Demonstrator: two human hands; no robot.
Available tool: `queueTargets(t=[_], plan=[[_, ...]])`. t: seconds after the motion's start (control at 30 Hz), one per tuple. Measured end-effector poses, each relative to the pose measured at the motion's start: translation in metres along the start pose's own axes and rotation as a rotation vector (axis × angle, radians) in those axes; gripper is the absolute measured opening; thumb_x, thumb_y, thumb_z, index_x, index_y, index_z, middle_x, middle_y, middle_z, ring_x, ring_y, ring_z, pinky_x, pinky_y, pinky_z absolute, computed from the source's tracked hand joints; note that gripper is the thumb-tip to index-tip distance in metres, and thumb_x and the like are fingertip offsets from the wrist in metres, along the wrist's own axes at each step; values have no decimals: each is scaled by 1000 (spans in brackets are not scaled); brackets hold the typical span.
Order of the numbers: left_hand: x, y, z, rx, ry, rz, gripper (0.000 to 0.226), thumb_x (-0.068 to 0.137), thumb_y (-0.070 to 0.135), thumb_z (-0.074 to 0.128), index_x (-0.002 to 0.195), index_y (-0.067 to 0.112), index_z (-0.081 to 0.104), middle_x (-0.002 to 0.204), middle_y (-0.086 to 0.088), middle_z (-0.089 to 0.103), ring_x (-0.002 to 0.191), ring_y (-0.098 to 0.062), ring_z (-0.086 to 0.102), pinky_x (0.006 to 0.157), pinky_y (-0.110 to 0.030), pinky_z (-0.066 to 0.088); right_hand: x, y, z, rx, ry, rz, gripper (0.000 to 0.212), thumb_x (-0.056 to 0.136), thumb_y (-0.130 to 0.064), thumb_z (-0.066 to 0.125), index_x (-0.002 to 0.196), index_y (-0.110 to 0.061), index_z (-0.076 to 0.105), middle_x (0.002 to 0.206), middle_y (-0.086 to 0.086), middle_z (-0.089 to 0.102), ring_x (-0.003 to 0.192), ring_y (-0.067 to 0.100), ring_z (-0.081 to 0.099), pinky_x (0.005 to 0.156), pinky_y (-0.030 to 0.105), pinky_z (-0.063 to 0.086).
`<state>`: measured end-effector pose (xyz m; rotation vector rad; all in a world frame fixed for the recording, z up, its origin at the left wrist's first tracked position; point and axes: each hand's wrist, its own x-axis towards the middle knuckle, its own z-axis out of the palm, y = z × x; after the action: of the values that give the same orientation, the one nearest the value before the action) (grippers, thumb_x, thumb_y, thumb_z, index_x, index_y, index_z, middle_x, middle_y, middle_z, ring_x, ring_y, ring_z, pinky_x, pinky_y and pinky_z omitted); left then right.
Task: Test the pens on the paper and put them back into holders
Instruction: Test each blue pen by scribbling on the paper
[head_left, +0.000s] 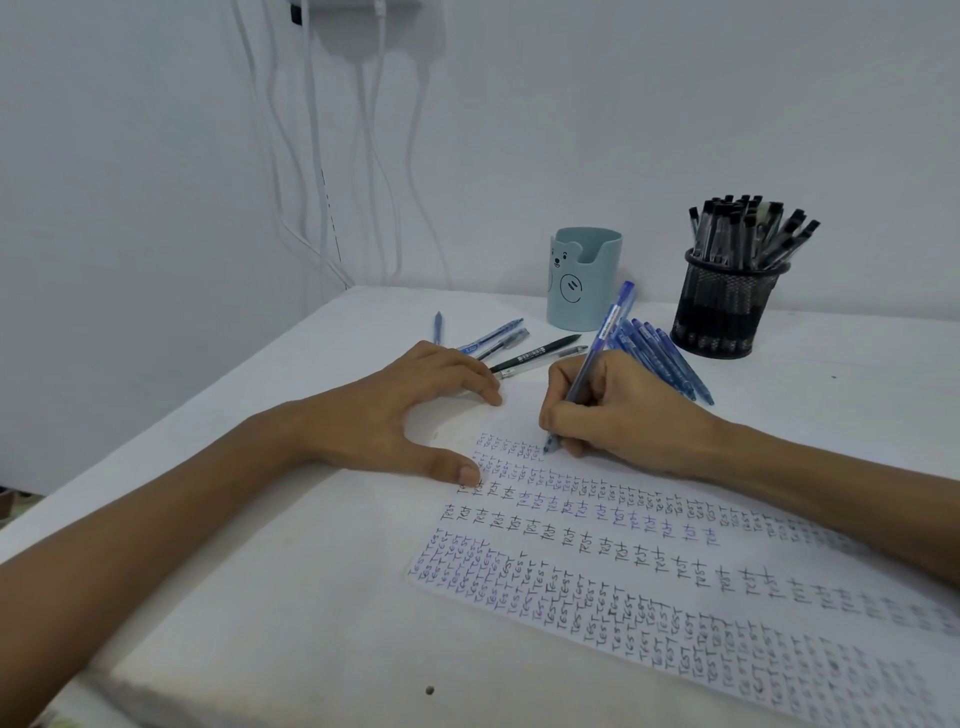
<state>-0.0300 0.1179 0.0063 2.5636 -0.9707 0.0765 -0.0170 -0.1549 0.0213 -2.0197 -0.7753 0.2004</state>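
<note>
While our left hand (415, 410) lay flat with fingers spread, pressing the top corner of the paper (571, 566) to the worktop (260, 571), loose pens (519, 348) lay just beyond its fingertips. Farther right stood the teal holder (584, 280). Our right hand (618, 415) pinched the blue pen (592, 358) in a writing grip, tip touching the paper at the end of the top row. We judged its heel could smear fresh ink, and a wide stroke could nudge the pile of blue pens (665, 358) just behind into rolling. The pen's long axis ran steeply, tip down toward us, clicker end tilted up and away, toward the gap before the black mesh holder (727, 306).
</note>
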Motion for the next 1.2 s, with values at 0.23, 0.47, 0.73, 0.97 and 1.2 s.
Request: queueTargets(t=[0.23, 0.47, 0.73, 0.97, 1.2], plan=[[0, 1, 0, -3, 4, 3, 69, 81, 63, 77, 141, 35, 57, 150, 23, 48, 149, -13, 33, 122, -23, 28, 1, 1, 0, -4, 4, -6, 18, 87, -6, 70, 70, -6, 65, 56, 9, 63, 54, 17, 51, 57, 30, 43], [-1, 2, 0, -4, -3, -13, 70, 80, 65, 76, 141, 37, 56, 150, 23, 47, 150, -13, 32, 123, -28, 29, 1, 2, 0, -13, 15, -2, 13, 87, -7, 69, 76, -2, 66, 59, 13, 65, 55, 18, 52, 57, 28, 44], [-1, 2, 0, 1, -4, -10, 70, 81, 64, 76, 142, 36, 56, 150, 23, 47, 149, -12, 32, 122, -24, 28, 1, 1, 0, -32, 25, 0, 14, 86, -9, 70, 73, -5, 65, 56, 6, 64, 53, 13, 51, 56, 25, 44], [-1, 2, 0, 1, -11, -20, 70, 81, 65, 76, 142, 38, 55, 151, 24, 46, 151, -13, 31, 122, -25, 29, 1, 3, 0, -15, 69, 12, 15, 87, -9, 68, 75, 0, 64, 54, 7, 62, 47, 11, 44, 50, 20, 38], [-1, 2, 0, -1, -4, -15, 70, 81, 65, 76, 141, 37, 56, 150, 24, 47, 151, -15, 32, 123, -32, 31, 1, 5, 0, -42, 57, 21, 16, 86, -11, 70, 74, -3, 66, 55, 6, 63, 48, 9, 45, 51, 19, 39]])
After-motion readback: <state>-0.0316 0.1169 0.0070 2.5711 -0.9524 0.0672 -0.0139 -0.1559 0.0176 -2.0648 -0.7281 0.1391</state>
